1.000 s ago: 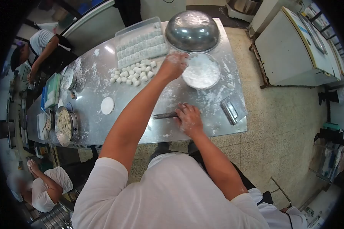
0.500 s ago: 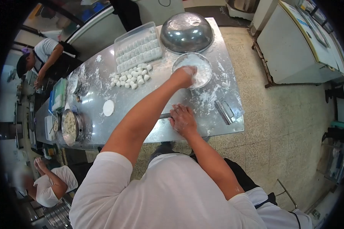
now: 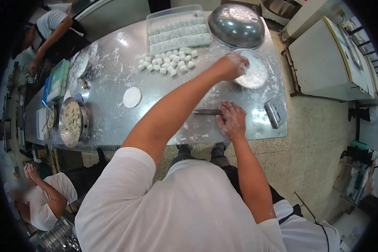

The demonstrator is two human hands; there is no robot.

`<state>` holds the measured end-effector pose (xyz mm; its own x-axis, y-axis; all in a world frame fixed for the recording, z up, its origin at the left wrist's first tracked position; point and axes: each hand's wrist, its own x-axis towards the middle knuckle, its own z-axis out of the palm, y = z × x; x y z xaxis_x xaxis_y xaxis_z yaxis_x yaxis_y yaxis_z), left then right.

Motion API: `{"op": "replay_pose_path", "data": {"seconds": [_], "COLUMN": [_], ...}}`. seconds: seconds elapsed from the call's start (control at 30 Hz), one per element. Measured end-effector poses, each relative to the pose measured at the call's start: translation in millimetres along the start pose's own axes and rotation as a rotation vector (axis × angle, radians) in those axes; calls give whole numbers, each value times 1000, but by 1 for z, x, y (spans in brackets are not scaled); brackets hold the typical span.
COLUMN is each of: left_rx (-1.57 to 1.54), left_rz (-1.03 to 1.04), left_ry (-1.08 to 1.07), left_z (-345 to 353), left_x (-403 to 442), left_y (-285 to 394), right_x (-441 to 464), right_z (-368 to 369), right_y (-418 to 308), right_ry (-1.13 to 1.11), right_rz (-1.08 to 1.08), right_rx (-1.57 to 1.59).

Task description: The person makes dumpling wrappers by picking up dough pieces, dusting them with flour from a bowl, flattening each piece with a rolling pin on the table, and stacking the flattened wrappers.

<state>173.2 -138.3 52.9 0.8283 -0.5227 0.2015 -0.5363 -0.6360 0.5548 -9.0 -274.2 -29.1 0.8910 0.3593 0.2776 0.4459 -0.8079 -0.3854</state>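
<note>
left hand (image 3: pixel 236 66) – at powder bowl (image 3: pixel 266 77) | right hand (image 3: pixel 232 120) – on rolling pin (image 3: pixel 206 112)

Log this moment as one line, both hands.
left hand: at powder bowl | right hand: on dark rod | white disc: flat on table

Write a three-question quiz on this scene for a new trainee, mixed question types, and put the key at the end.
1. Multiple choice. What does the right hand lie on?
A) The clear tray
B) The dark rod
C) The flat white round

2. True or false. The large metal bowl sits upside down on the steel table.

3. Fill in the blank. The person's ____ hand is at the bowl of white powder.

Key: 1. B. 2. True; its rounded base faces up. 3. Left; the left hand is at the near-left side of that bowl.
</note>
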Motion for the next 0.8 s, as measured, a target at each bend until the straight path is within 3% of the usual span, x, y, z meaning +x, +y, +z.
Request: {"op": "replay_pose_path", "data": {"seconds": [0.03, 0.13, 0.23, 0.33, 0.47, 0.53, 0.57, 0.63, 0.8], "left_rx": [-58, 52, 142, 102, 105, 158, 155, 465, 475], "left_rz": [26, -168, -389, -397, -432, -533, -540, -352, -267], "left_ry": [89, -76, -168, -172, -143, 120, 120, 152, -24], "left_z": [-22, -62, -45, -25, -25, -20, -13, 5, 5], "left_x": [-24, -109, -202, -249, -238, -216, -211, -205, -203], "left_y": [-4, -33, -51, -54, -65, -64, -60, -55, -71], "right_x": [0, -6, -6, -4, -5, -5, -6, -5, -8], "right_z": [-2, 0, 1, 3, 5, 7, 7, 6, 9], "right_y": [-3, -8, -12, -12, -8, -8, -8, -9, -10], "right_ry": [16, 48, 50, 43, 30, 62, 56, 29, 12], "right_rz": [16, 5, -8, -24, -49, -63, -66, -38, -27], "right_rx": [-28, -6, 15, -25, -48, -37, -35, -41, -35]}}
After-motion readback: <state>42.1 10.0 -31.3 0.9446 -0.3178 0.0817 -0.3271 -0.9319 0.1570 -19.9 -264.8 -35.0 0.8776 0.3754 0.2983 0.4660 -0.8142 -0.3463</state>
